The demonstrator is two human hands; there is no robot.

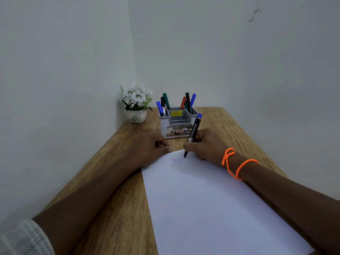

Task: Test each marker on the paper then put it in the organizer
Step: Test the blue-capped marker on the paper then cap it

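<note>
One sheet of white paper [211,199] lay on the wooden table [114,199], its far end toward one grey organizer [177,126] that stood near the back corner. The right hand [206,144] pinched one marker [193,134] between thumb and fingers, the fingers curled round the barrel. The marker was tilted, its blue end cap up and away from the person, its tip on the paper at the right end of one blue zigzag line [177,160]. Fainter zigzag marks [156,165] ran along the far-left edge of the sheet; their exact count could not be told. The left hand [152,146] rested at the far-left corner of the paper with its fingers loosely curled and one fingertip at the paper's edge; it held nothing that could be seen. The organizer held seven markers that could be counted: three in the left compartment [163,105] (one blue, one black, one green) and four in the right compartment [188,102] (one red, one black, one blue, one green partly hidden). One yellow price sticker [177,113] sat on the organizer's middle section. One small white pot of white flowers [137,102] stood just left of the organizer. Two loops of orange beaded cord [237,162] circled the right wrist.
</note>
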